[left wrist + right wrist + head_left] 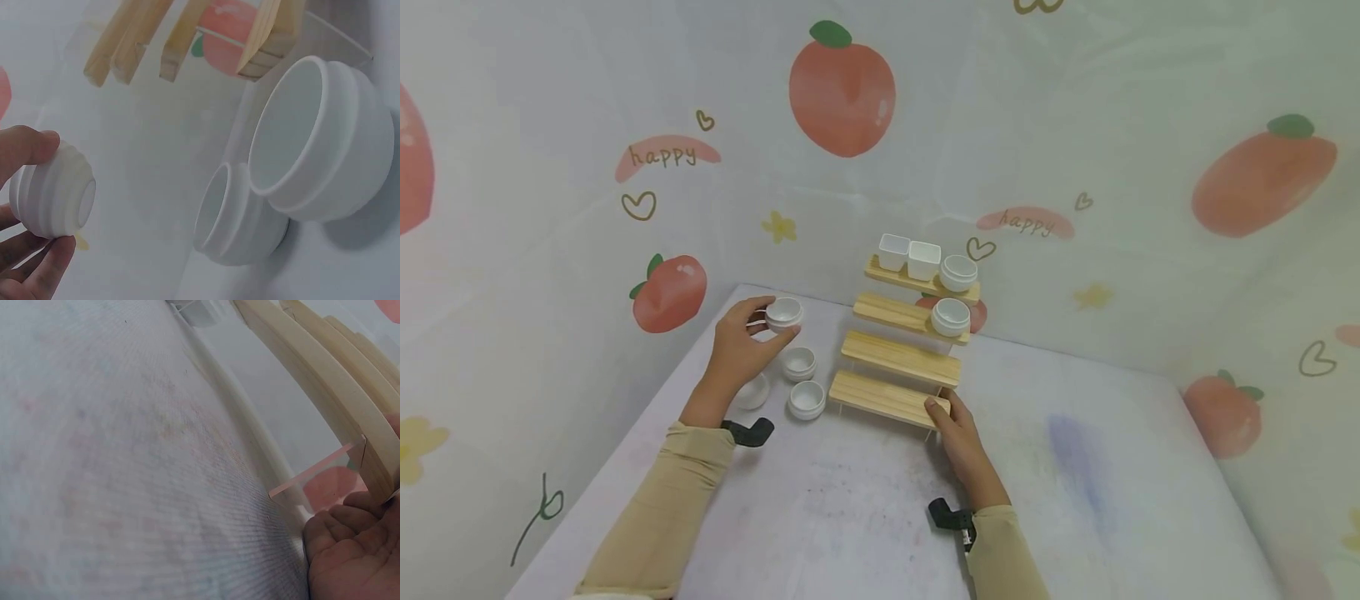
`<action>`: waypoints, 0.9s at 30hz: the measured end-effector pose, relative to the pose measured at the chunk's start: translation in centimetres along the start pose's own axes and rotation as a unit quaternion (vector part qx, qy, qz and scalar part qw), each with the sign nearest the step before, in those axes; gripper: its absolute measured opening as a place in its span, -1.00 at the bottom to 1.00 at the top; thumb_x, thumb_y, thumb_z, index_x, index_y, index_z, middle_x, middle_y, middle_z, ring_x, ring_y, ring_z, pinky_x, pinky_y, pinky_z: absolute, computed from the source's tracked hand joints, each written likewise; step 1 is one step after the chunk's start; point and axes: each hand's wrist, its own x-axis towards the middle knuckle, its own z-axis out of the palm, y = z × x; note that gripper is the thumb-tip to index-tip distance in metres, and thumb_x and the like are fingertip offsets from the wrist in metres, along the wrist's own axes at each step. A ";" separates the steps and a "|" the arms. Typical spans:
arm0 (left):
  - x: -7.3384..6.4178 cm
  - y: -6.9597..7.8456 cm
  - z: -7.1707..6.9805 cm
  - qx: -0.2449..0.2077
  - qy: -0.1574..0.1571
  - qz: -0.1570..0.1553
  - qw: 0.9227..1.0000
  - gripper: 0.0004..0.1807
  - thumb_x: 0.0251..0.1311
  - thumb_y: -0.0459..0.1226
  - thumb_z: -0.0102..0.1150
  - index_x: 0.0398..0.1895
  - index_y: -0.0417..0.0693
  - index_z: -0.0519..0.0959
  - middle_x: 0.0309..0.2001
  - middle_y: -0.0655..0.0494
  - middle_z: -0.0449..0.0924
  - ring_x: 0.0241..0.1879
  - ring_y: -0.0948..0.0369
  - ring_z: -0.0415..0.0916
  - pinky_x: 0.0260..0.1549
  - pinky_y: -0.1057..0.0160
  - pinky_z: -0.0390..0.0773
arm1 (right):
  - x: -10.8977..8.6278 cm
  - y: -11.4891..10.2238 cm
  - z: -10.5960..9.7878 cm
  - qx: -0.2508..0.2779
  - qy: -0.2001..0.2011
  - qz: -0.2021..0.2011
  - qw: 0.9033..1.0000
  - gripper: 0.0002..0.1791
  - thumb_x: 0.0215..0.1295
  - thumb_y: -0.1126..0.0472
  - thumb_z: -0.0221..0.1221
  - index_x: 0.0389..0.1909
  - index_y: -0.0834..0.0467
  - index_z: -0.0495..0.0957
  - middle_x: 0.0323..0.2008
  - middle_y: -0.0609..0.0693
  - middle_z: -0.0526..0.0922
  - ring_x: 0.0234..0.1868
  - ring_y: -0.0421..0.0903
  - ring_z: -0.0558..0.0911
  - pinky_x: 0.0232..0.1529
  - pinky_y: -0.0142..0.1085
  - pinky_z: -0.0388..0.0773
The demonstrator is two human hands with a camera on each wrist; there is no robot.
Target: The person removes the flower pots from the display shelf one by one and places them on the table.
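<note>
My left hand (735, 343) holds a small white ribbed bowl (785, 314) between thumb and fingers, raised above the table. In the left wrist view the held bowl (53, 194) is tipped with its base toward the camera side. With my right hand (961, 437) I grip the right end of the lowest shelf of a tiered wooden stand (883, 398), thumb on top and fingers curled underneath. Two white bowls (807, 401) (799, 364) stand left of the stand. A third white dish (752, 392) is partly hidden behind my left wrist.
On the top shelf are two square white cups (893, 252) (923, 260) and a round white bowl (958, 272). Another round bowl (951, 317) sits at the right end of the second shelf. Clear side panels (319, 467) support the shelves. A fruit-printed curtain (842, 192) borders the table.
</note>
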 end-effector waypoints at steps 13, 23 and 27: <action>-0.2 -1.0 -1.3 0.006 0.009 -0.010 1.000 -0.34 0.17 -0.20 0.60 0.31 -0.21 0.58 0.17 -0.12 0.65 0.17 -0.03 0.64 0.20 0.05 0.72 | -0.1 -0.1 0.0 0.006 -0.003 0.004 1.000 -0.20 0.62 -0.13 0.13 0.67 0.16 0.14 0.67 0.18 0.17 0.63 0.16 0.24 0.64 0.22 0.20; -0.4 -1.2 -2.0 0.006 0.024 -0.014 1.000 -0.32 0.16 -0.25 0.59 0.32 -0.29 0.56 0.22 -0.22 0.63 0.19 -0.08 0.64 0.16 0.38 0.70 | -0.1 -0.1 0.0 0.010 -0.003 0.001 1.000 -0.22 0.62 -0.13 0.13 0.66 0.16 0.17 0.65 0.19 0.22 0.60 0.15 0.30 0.62 0.17 0.23; -0.7 -1.4 -2.3 0.006 0.027 -0.020 0.999 -0.33 0.17 -0.24 0.59 0.32 -0.28 0.56 0.22 -0.18 0.63 0.19 -0.06 0.63 0.16 0.39 0.70 | -0.1 -0.1 0.0 0.012 -0.002 0.006 1.000 -0.20 0.61 -0.13 0.13 0.66 0.16 0.15 0.66 0.18 0.20 0.62 0.14 0.27 0.64 0.18 0.20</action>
